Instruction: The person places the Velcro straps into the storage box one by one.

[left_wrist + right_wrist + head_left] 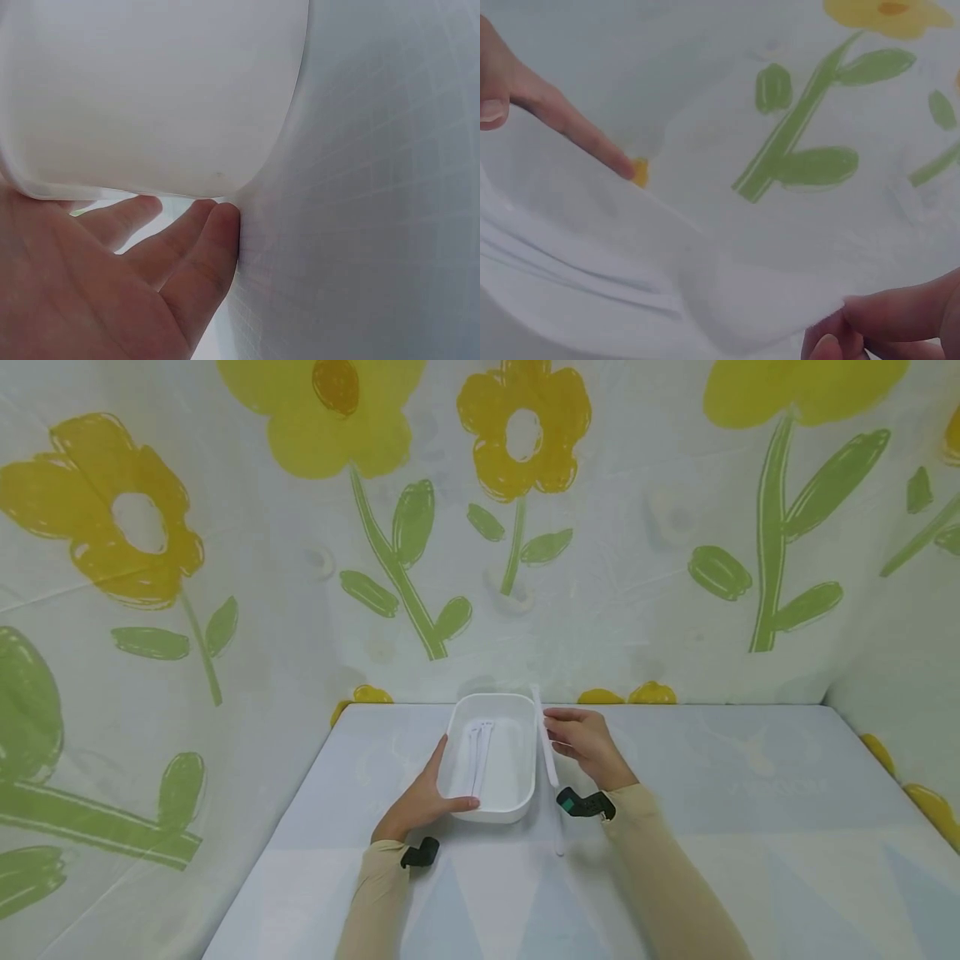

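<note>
A white rectangular container (517, 764) with rounded corners stands on the table, tilted slightly or level, I cannot tell. Several slim white sticks (480, 756) lie inside it, lengthwise; their kind is too small to tell. My left hand (422, 802) holds the container's near left corner, thumb at the front rim and index finger along the left side. Its other fingers (206, 262) rest against the outer wall in the left wrist view. Right of the container, my right hand (588, 745) pinches the edge of a white lid (548, 747), which stands nearly edge-on beside the rim.
The pale table (697, 777) extends to both sides and in front of the container. Behind it hangs a white cloth (622, 635) printed with yellow flowers, close to the table's back edge. Dark wrist cameras (585, 804) sit on both sleeves.
</note>
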A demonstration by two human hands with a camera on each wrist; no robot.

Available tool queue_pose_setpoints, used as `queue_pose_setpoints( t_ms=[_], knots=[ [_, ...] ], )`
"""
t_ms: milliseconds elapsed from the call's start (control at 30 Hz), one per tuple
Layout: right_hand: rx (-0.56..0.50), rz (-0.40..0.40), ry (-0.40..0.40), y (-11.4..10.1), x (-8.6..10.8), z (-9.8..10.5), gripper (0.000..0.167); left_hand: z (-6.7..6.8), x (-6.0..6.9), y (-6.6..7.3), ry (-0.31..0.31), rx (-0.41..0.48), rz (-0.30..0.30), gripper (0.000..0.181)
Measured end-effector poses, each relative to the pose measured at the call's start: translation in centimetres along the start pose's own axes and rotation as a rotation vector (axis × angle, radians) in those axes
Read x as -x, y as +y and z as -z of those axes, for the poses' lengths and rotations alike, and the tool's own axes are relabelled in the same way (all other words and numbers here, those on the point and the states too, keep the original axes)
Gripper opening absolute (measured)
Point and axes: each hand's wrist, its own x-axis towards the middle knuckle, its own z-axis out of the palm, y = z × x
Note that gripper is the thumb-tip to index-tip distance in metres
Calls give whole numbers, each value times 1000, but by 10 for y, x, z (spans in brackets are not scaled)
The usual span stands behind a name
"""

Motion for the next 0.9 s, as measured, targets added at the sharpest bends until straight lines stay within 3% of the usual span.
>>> queue_pose_setpoints(
  t_ms=[900],
  knots=[
    [-76,-41,70,-12,-20,-47,29,-1,-2,-1,1,7,0,131]
  ],
)
